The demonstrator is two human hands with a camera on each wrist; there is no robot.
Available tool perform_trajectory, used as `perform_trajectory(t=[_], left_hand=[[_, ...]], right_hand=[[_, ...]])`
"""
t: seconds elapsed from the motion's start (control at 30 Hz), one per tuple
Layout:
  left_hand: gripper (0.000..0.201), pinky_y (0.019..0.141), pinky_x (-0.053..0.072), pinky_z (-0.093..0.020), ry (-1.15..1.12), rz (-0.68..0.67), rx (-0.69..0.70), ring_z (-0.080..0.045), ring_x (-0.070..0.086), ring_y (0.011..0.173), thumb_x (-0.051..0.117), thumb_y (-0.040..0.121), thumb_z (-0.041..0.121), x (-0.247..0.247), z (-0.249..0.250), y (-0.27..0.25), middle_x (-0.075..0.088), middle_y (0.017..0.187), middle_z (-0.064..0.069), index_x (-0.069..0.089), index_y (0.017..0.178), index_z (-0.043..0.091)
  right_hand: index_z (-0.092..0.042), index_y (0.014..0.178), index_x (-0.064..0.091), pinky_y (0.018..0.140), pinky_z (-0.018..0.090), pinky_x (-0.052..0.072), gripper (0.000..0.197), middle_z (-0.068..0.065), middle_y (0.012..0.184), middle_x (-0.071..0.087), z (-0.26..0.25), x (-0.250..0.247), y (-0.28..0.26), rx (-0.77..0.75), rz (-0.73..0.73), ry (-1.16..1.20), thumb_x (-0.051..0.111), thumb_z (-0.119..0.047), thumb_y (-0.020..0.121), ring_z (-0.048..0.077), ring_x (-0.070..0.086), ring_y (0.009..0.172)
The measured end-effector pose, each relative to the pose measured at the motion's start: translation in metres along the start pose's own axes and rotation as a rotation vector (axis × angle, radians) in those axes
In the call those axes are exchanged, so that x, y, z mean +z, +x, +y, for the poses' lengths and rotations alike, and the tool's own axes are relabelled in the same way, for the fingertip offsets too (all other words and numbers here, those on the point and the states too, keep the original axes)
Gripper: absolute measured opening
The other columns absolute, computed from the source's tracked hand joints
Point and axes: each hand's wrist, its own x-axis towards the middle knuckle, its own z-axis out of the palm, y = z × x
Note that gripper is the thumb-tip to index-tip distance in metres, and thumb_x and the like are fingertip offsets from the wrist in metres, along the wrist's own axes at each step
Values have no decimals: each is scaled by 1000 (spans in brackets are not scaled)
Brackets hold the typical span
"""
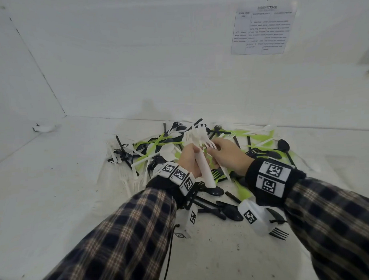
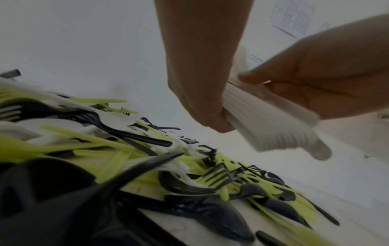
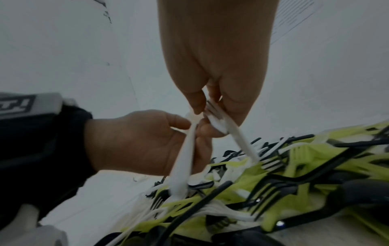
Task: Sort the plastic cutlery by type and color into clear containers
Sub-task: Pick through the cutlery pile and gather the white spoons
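We grip a stacked bundle of white forks (image 1: 201,158) in our left hand (image 1: 188,160), fingers curled round the handles, while our right hand (image 1: 228,155) pinches one more white fork (image 3: 227,123) by its tines beside the bundle. Most sorting remains, we judge: the mixed pile of cutlery (image 1: 253,150) covers the table (image 1: 55,186) beneath, and no clear containers are in view.

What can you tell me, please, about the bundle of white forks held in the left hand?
The bundle of white forks is a nested stack of matte plastic, handles aligned and ribbed edge-on. The left hand grips its handles above the mixed cutlery pile, tines tilted up and away. The right hand pinches a white fork at the tine end.
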Motion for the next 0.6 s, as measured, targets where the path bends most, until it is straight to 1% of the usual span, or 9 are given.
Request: perform_trajectory(t=[0.03,0.07,0.13,0.23,0.33,0.4,0.47,0.57,0.6], left_hand=[[18,65,41,-35,-33,-39,0,-23,45,61,30,89,11,2,-1,-1,44,71,-9,45,82,5],[23,67,42,-36,-45,-71,9,-25,48,63,28,90,12,3,-2,-1,48,73,-11,48,85,3],[30,65,44,-34,-27,-107,34,-26,55,69,28,91,15,5,-2,-3,56,79,-14,54,94,-1],[31,67,49,-34,2,-112,53,-26,60,77,33,90,14,4,-2,-3,61,85,-16,54,104,-4],[28,68,46,-32,25,-122,30,-28,58,78,37,87,19,3,-1,-2,57,83,-11,49,106,1],[28,67,45,-29,44,-110,8,-32,58,82,43,83,21,3,0,1,55,81,-6,49,104,4],[26,65,46,-30,54,-80,38,-27,58,77,38,90,20,2,-1,-1,57,82,-11,52,101,2],[27,60,42,-29,64,-39,53,-18,50,66,32,98,18,2,-1,3,55,71,-7,50,82,7],[25,59,41,-29,74,-11,72,-18,48,63,33,97,18,0,-2,4,54,68,-6,49,80,7]], right_hand=[[-1,97,59,69,38,56,17,12,77,60,-1,3,1,1,23,-24,49,-14,93,24,61,67],[0,97,61,75,41,54,19,14,82,63,-3,4,1,4,48,-54,50,-15,92,27,62,75],[-1,89,61,71,33,49,18,9,79,61,-3,4,0,-10,59,-103,52,-16,92,23,58,75],[-13,75,58,57,21,35,19,-4,66,51,-6,4,-2,-32,25,-189,53,-18,93,11,47,63],[2,89,64,63,28,40,24,9,75,59,-4,4,-1,-45,23,-213,55,-21,92,17,51,69],[4,93,66,67,31,41,28,13,79,60,-3,6,1,-49,38,-210,56,-23,91,19,52,72],[4,92,66,68,32,43,31,13,78,61,-4,8,1,-59,57,-223,57,-25,91,23,53,72],[7,93,64,72,41,47,34,24,84,64,-3,12,3,-85,127,-215,59,-26,88,36,59,78],[9,92,63,70,39,47,33,25,83,63,-3,13,3,-78,149,-201,59,-24,88,37,58,77]])
